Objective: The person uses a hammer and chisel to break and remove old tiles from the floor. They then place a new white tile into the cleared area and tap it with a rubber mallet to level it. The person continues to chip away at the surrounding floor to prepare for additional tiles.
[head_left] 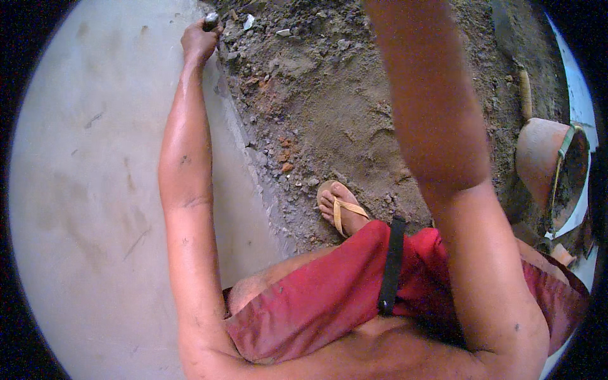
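Observation:
Far ahead at the upper left, my left hand (201, 42) is closed in a fist. A short tool with a rounded, shiny metal end (210, 21) pokes out of its top; the rest of the tool is hidden, so its kind does not show. The fist is at the border between a smooth grey cement surface (107, 190) and rough, broken earth (342, 120). My right arm (437, 107) reaches forward over the earth and leaves the picture at the top, its forearm slightly blurred. That hand lies outside the view.
My sandalled foot (342, 209) stands on the soil below the arms. At the right, a dirty tub (541, 155) lies tipped on its side near a short tan stick (525, 95). Small stones and reddish brick bits (287, 167) are scattered along the cement edge.

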`<state>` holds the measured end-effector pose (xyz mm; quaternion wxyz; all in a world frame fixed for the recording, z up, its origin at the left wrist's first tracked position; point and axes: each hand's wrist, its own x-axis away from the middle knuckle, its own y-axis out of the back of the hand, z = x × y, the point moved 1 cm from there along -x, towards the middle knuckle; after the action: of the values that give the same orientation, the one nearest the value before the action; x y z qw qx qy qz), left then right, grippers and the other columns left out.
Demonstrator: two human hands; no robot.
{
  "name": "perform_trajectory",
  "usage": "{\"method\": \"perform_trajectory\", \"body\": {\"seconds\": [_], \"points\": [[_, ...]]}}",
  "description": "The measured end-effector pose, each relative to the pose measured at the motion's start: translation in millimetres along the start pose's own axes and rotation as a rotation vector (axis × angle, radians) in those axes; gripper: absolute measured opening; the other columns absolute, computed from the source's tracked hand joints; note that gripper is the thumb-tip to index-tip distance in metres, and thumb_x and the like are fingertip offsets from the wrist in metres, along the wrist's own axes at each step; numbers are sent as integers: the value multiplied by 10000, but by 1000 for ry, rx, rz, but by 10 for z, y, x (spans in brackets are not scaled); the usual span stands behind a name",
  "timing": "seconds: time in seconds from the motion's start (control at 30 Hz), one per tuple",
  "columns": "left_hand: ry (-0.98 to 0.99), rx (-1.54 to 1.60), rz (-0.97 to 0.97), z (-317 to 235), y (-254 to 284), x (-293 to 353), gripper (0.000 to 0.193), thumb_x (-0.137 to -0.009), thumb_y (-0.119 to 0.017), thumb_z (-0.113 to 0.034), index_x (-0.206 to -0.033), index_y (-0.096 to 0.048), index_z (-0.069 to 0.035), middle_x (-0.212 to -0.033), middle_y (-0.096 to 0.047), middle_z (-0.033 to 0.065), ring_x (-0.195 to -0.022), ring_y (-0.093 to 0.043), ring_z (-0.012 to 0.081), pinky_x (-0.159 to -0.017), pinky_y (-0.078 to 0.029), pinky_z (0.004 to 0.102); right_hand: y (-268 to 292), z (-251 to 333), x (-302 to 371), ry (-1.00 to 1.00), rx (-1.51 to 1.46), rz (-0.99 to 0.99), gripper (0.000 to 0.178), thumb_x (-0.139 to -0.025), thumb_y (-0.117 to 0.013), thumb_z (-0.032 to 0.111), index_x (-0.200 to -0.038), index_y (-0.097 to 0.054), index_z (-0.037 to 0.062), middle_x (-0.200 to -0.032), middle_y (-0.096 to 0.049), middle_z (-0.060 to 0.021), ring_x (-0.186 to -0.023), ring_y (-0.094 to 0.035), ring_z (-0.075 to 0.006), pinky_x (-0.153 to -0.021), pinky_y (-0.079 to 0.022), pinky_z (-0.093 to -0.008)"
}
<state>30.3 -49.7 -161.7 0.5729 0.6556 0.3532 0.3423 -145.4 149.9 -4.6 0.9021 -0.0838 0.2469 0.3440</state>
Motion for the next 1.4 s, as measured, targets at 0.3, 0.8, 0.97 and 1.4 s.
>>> {"method": "perform_trajectory", "body": {"seconds": [0.3,0.8,0.97,1.4], "points": [[-22,90,30,54,-112,-37,305,-701,-725,-274,-964,-670,-131,-897,-679,77,-835,-645,229,-757,-481,341,-148,-837,1179,-504,143,545,235,-704,-550,187,-836,-551,-7,-728,-602,-182,-704,-601,-323,-646,-478,-401],[-5,41,-19,187,-171,-129,303,-699,-700,-252,-973,-665,-129,-912,-663,128,-865,-634,280,-771,-478,370,-592,-1104,1499,-589,268,413,283,-690,-602,191,-878,-568,-18,-774,-618,-197,-691,-617,-264,-609,-494,-393],[54,3,49,91,-90,42,304,-699,-712,-244,-969,-663,-114,-915,-667,114,-871,-634,269,-780,-473,357,-70,-690,1069,-671,33,493,258,-675,-567,190,-821,-531,-20,-689,-580,-150,-616,-582,-268,-591,-480,-397],[72,143,-42,122,-31,19,313,-686,-727,-265,-961,-676,-122,-887,-677,100,-832,-648,238,-744,-486,350,-640,-987,1168,-450,175,348,304,-664,-591,180,-902,-565,-6,-807,-612,-190,-712,-599,-284,-684,-479,-381]]}}
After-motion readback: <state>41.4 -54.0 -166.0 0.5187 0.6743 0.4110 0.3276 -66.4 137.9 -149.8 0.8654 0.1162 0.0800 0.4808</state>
